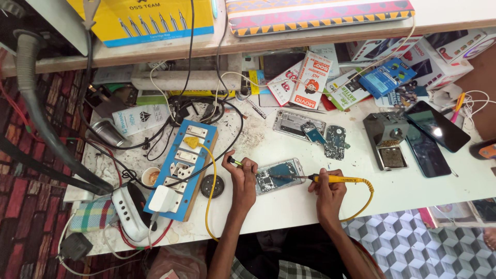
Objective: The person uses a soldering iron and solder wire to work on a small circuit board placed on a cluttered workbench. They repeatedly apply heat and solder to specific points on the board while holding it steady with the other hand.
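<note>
An opened phone (279, 174) with its circuit board showing lies on the white table (289, 204) in front of me. My right hand (327, 187) grips a yellow-handled soldering iron (336, 179), its tip resting on the board. My left hand (242, 169) sits at the phone's left end, pinching a small dark tool with a yellow band (233, 162). The iron's yellow cord (366, 199) loops off to the right and back towards the table's front edge.
A blue switch board with plugs (182, 168) lies to the left, wires tangled behind it. Further back are a phone frame (295, 124), a loose circuit board (335, 141), an iron stand (386, 140), two dark phones (433, 137) and several boxes and packets.
</note>
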